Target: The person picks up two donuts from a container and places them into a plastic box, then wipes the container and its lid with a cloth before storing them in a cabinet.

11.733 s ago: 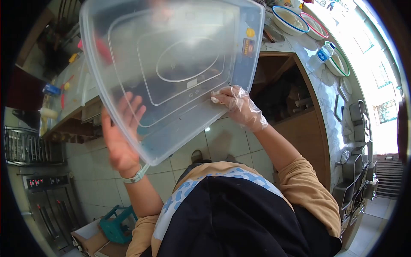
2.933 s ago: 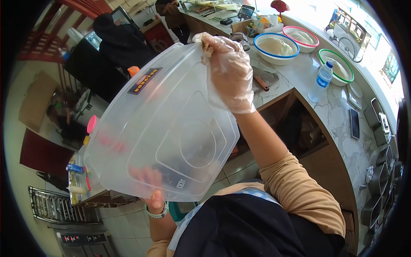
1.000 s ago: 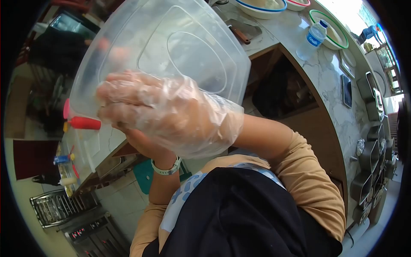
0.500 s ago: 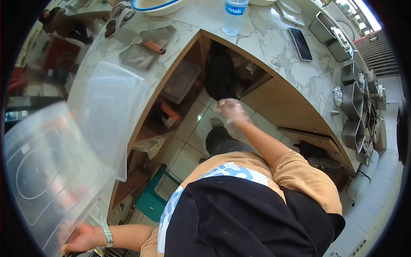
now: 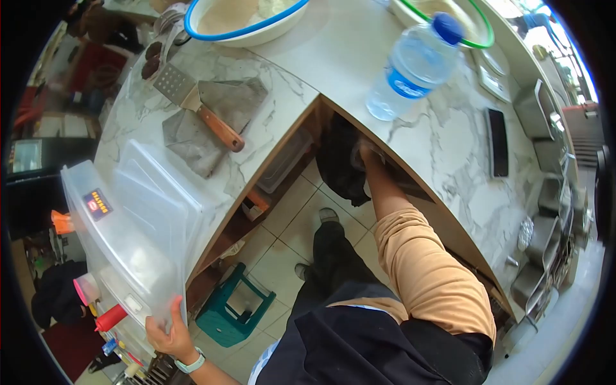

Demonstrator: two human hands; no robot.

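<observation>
The marble counter [image 5: 449, 151] bends round the person, its inner edge framing an open cupboard space with room for the arm. Below it, tiled floor [image 5: 273, 260] shows between the stool and the person's legs. The clear plastic container [image 5: 138, 247] is tilted at the counter's left part, in front of more clear plastic; whether it rests there, I cannot tell. A black bag [image 5: 340, 170] sits under the counter's corner, well apart from the teal stool [image 5: 221, 321]. A water bottle [image 5: 407, 74] stands just beside the inner edge; the spatula's [image 5: 221, 128] handle points toward that edge, with marble between. The left hand [image 5: 168, 335] is clamped on the container's lower corner, thumb parted from curled fingers. The right hand [image 5: 364, 154] is near the bag, half hidden, its fingers unreadable. A phone [image 5: 497, 142] lies farther in.
</observation>
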